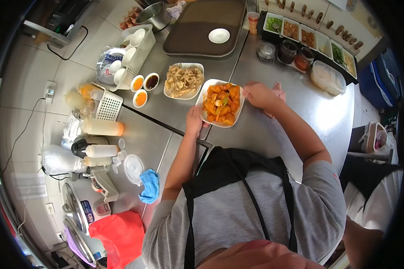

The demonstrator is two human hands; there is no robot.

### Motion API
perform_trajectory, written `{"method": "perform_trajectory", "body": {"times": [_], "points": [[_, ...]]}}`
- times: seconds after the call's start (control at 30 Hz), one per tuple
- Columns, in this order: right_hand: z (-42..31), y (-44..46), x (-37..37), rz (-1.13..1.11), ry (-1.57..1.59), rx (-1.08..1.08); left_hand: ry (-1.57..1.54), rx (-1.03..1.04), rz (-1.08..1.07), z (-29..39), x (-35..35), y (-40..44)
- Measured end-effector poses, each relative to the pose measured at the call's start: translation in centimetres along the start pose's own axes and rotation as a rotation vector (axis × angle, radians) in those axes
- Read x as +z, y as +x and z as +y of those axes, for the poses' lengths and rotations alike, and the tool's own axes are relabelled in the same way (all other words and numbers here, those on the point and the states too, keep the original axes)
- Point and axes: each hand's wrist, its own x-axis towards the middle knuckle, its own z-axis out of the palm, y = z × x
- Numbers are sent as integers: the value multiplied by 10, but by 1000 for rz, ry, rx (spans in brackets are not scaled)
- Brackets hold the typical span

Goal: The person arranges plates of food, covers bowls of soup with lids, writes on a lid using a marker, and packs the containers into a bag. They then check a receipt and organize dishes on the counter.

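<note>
A square white dish of orange-glazed food pieces with bits of green sits on the steel counter in front of me. My left hand grips its lower left edge, fingers under the rim. At the right rim is my right hand, its fingers curled and pressed together; what they hold, if anything, is hidden. Under my right wrist lies a pinkish crumpled thing, partly covered. Beside the dish stands another white dish of pale brown fried food. Three small sauce cups stand left of it.
A brown tray with a small white dish lies at the back. Topping containers line the back right. Squeeze bottles, a blue cloth and a red bag are at left. Another person stands at right.
</note>
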Motion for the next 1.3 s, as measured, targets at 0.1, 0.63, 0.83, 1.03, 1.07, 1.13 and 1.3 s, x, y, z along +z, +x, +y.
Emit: {"method": "perform_trajectory", "body": {"times": [0.1, 0.63, 0.83, 1.03, 1.07, 1.13, 1.3], "points": [[5, 1, -15, -47, 363, 341, 14, 1, -11, 4, 2, -2], [5, -34, 48, 36, 731, 476, -76, -12, 59, -6, 7, -3], [-11, -34, 56, 219, 1001, 457, -99, -29, 45, 0, 13, -10], [-18, -40, 49, 99, 1120, 605, -146, -28, 61, -7, 21, -13], [-19, -41, 49, 106, 1181, 635, -148, -29, 55, -7, 21, -12], [-25, -43, 49, 117, 1307, 695, -149, -28, 53, -7, 21, -12], [-28, -45, 45, 45, 1347, 752, -128, -96, 82, 2, 22, -6]]}}
